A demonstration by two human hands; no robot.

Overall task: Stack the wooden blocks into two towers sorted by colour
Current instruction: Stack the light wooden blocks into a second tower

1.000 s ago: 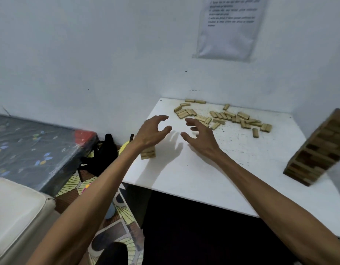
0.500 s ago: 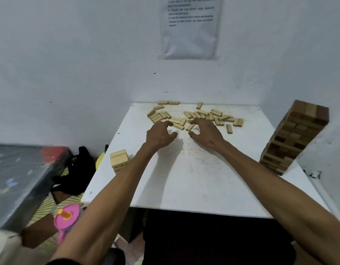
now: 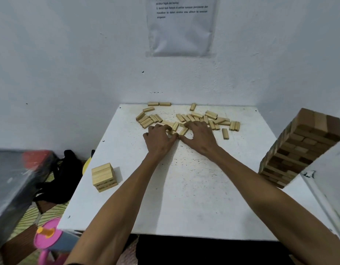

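Both forearms reached forward across the white table (image 3: pixel 184 188), side by side, to the near edge of the loose blocks (image 3: pixel 209 117). The left hand (image 3: pixel 159 140) lay palm down with its fingers curled onto the nearest pieces. The right hand (image 3: pixel 200 138) sat just beside it, fingers bent over the pile, and the two thumb tips met or nearly met on the tabletop. The fingers hid what was under them, so whether either grip was clamped on a block or merely resting could not be told.

A tall tower (image 3: pixel 303 148) of darker and paler brown blocks stood at the right edge of the table, well apart from the hands, and looked tilted in this wide view. A short stack (image 3: pixel 104 176) of pale blocks stood near the left edge, level with the left forearm. The pale loose blocks lay scattered flat along the far side by the wall, one (image 3: pixel 225 133) lying alone to the right of the right hand.

A sheet of paper (image 3: pixel 181 29) with small print hung on the wall above the table. A black bag (image 3: pixel 64 175) and a pink lidded thing (image 3: pixel 47 234) lay on the floor to the left.
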